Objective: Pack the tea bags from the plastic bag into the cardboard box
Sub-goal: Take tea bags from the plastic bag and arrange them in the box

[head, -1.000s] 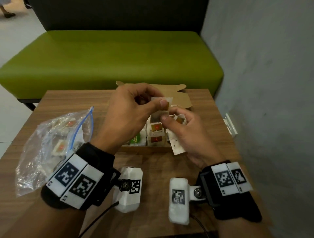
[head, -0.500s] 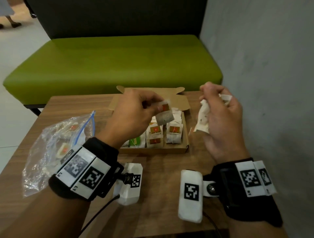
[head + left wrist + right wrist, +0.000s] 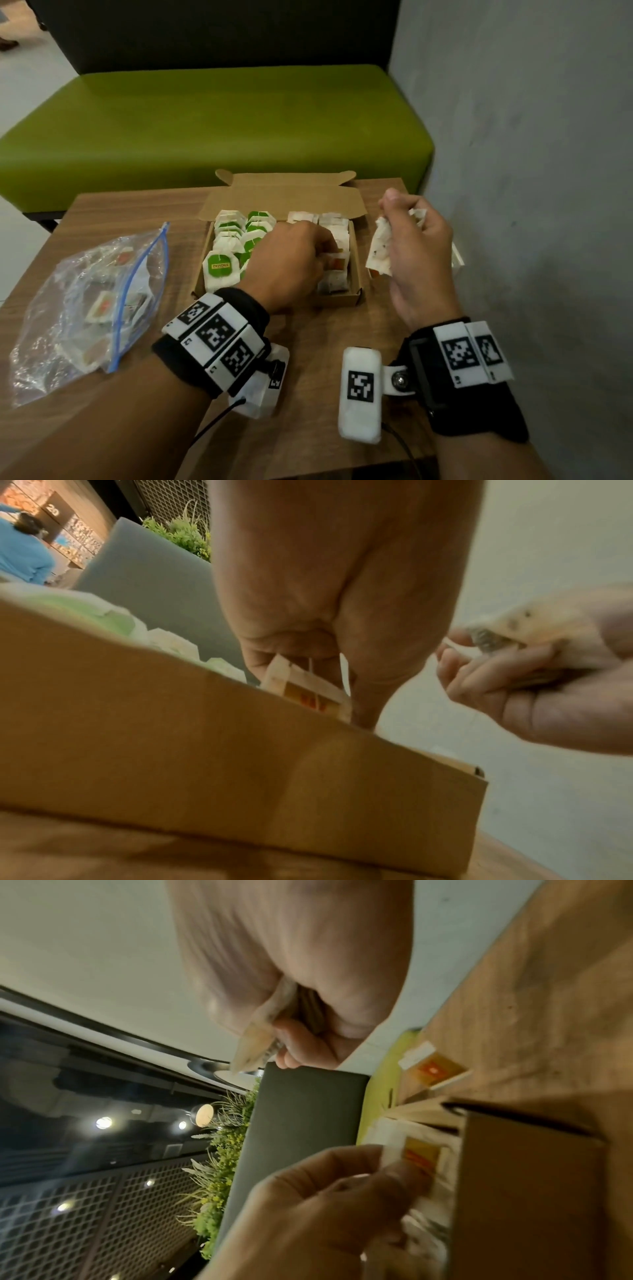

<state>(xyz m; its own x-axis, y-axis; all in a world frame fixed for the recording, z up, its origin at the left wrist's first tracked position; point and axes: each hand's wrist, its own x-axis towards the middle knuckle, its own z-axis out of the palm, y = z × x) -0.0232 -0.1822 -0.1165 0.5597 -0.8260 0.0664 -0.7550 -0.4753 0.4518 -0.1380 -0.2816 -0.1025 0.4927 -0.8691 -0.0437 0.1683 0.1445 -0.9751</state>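
The left hand reaches into the open cardboard box on the desk, its grip pinching an orange-tagged tea bag among the packed rows; its fingertips are mostly hidden. The right hand, beside the box, clutches crumpled tea bags, their number unclear. The plastic bag lies left, its contents blurred.
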